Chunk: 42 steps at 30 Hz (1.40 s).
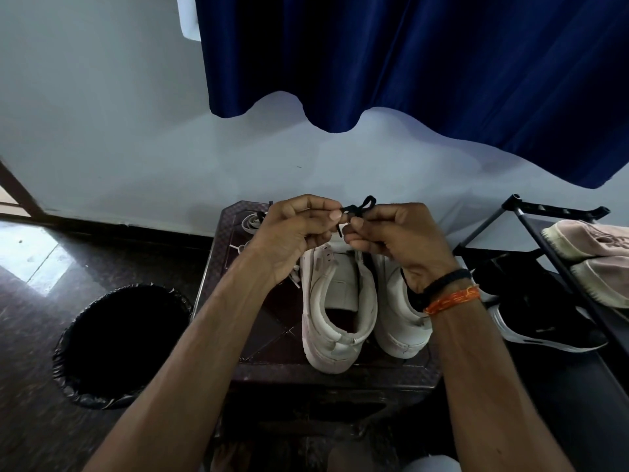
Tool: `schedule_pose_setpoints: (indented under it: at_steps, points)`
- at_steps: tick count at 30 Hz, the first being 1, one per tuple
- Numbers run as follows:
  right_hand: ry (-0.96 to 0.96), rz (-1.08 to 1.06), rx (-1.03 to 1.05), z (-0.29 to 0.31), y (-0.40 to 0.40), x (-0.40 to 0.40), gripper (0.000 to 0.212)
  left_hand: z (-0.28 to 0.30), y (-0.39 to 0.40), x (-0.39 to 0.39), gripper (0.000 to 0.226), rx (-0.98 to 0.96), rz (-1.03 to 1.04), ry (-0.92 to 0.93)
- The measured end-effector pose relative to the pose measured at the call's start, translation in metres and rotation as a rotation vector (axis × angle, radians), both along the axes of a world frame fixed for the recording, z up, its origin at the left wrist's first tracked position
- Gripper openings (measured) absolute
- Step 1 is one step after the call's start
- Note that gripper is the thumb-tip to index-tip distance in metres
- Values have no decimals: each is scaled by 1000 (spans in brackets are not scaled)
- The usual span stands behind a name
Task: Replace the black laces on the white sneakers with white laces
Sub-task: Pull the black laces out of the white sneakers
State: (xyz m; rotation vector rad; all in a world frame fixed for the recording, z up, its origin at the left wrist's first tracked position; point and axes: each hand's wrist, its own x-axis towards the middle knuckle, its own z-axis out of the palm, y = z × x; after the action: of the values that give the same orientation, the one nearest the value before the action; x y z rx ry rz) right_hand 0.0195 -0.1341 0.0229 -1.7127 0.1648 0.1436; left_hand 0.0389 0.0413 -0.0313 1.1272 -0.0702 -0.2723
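Both hands, left hand [292,229] and right hand [394,236], pinch a bundled black lace [355,209] between fingertips, raised above the white sneakers [340,301] on the stool [272,335]. Thin, soft and limp, it likely handles best by its ends. White laces [250,221] lie beyond the left hand.

Dark blue satin curtain [425,63] hangs against pale wall, hem wavy. Round bin with black plastic liner [119,345] on dark polished floor, left of dark brown patterned stool [269,338]. Black metal shoe rack [544,226] at right: pair of pink suede shoes [592,257] on upper tier, black sneaker with white sole [544,318] on lower tier.
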Motion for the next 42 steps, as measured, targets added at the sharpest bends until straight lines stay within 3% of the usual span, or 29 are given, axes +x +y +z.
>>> schedule_pose_setpoints:
  at_steps: [4, 12, 18, 23, 26, 28, 30, 34, 37, 42]
  points:
    - [2, 12, -126, 3, 4, -4, 15, 2, -2, -2, 26, 46, 43, -22]
    - [47, -46, -177, 8, 8, -4, 14, 7, -2, -5, 28, 199, 63, -134]
    - [96, 1, -182, 7, 8, -4, 10, 4, -2, -4, 31, 490, 153, -291]
    - [124, 74, -323, 8, 5, -1, 8, 4, -1, -5, 62, 830, 316, -606]
    - [101, 145, -428, 13, 4, -3, 11, 12, 0, -5, 73, 970, 151, -899]
    - [35, 167, -552, 17, 3, -6, 17, 13, -2, -4, 64, 967, 1, -993]
    - [-35, 164, -643, 22, 1, -11, 18, 14, -2, -4, 48, 930, -101, -959]
    - [-184, 126, -651, 31, -2, -25, 10, 23, 1, -8, 18, 986, -145, -920]
    - [-303, 74, -756, 34, -7, -34, 14, 28, 1, -11, 29, 1040, -122, -923]
    - [-361, -119, -915, 30, -20, -45, 23, 48, -3, -10, 25, 1081, -139, -874]
